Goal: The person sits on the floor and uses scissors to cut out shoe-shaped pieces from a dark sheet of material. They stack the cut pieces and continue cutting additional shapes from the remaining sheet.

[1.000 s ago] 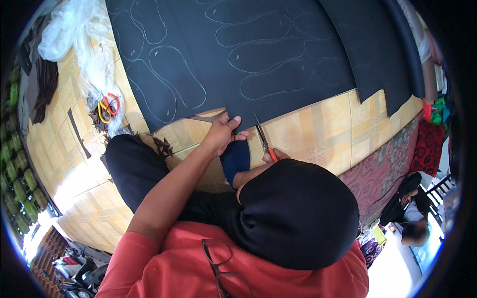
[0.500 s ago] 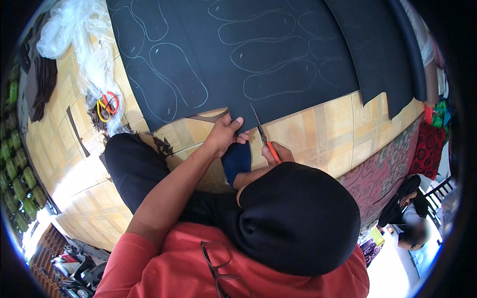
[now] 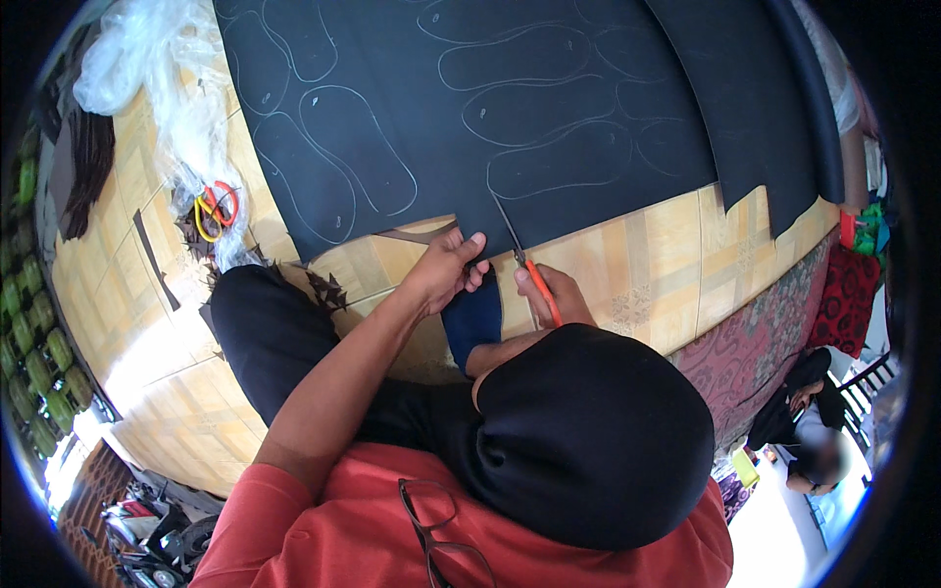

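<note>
A large black sheet (image 3: 402,108) lies spread out before me, drawn with pale outlines shaped like shoe soles. My left hand (image 3: 446,271) pinches its near edge between thumb and fingers, next to a cut-out notch. Just right of that, my right hand (image 3: 551,294) grips scissors (image 3: 535,279) with an orange handle. Their blades lie at the sheet's near edge, pointing away from me toward the nearest sole outline. Part of the right forearm is hidden behind a black-covered rounded shape (image 3: 598,431).
Scissors with red and yellow handles (image 3: 216,211) lie at left by clear plastic (image 3: 186,108) and dark scraps (image 3: 323,291). Another black sheet (image 3: 755,98) overlaps at right. Beyond the tiled floor (image 3: 637,255) are a patterned rug (image 3: 745,323) and a seated person (image 3: 809,412).
The scissors and my right hand have shifted slightly away from me, the blade tips now nearer the sole outline. My left hand keeps its pinch on the sheet.
</note>
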Demonstrator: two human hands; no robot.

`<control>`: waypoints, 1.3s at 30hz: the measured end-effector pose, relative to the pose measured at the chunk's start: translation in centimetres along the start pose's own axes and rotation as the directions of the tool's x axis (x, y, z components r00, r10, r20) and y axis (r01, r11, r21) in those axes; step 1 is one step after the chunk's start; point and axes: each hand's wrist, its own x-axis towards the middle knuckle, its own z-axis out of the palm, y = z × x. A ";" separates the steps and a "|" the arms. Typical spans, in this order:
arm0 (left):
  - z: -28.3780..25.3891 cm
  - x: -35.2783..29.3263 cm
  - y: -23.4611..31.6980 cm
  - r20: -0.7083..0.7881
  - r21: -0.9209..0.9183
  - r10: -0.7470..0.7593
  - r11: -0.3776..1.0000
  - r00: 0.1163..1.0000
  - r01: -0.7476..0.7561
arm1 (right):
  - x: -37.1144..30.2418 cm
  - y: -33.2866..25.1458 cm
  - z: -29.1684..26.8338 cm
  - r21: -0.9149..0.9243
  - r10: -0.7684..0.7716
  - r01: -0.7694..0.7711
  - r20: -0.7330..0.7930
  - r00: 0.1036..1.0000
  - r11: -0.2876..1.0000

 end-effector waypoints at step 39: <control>-1.6 -7.1 4.0 0.074 -0.036 0.011 0.999 0.997 -0.008 | 8.0 -7.7 2.7 0.054 -0.138 0.142 -0.073 0.988 0.988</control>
